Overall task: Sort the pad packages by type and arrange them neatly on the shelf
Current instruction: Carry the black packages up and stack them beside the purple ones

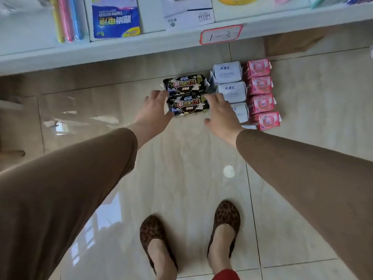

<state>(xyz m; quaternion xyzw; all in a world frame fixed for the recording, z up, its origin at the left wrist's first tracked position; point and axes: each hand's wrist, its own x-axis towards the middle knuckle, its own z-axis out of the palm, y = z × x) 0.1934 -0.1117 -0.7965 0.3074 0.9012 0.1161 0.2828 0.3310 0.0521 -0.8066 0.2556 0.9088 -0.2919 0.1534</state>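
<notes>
Pad packages lie in columns on the tiled floor below the shelf (pixel 141 47). Two black packages form the left column: the far one (pixel 184 84) and the near one (pixel 187 105). To their right runs a column of white ABC packages (pixel 228 72), then a column of pink packages (pixel 259 85). My left hand (pixel 153 112) touches the left end of the near black package, with the fingers at its top corner and the thumb at its bottom corner. My right hand (pixel 220 116) touches its right end with spread fingers and covers part of a white package.
The white shelf edge carries a red-framed label (pixel 221 34) reading 1-3. On the shelf lie a blue battery card (pixel 116 19) and coloured toothbrush packs (pixel 66 19). My feet in leopard-print shoes (pixel 155 239) stand on the glossy tiles near the packages.
</notes>
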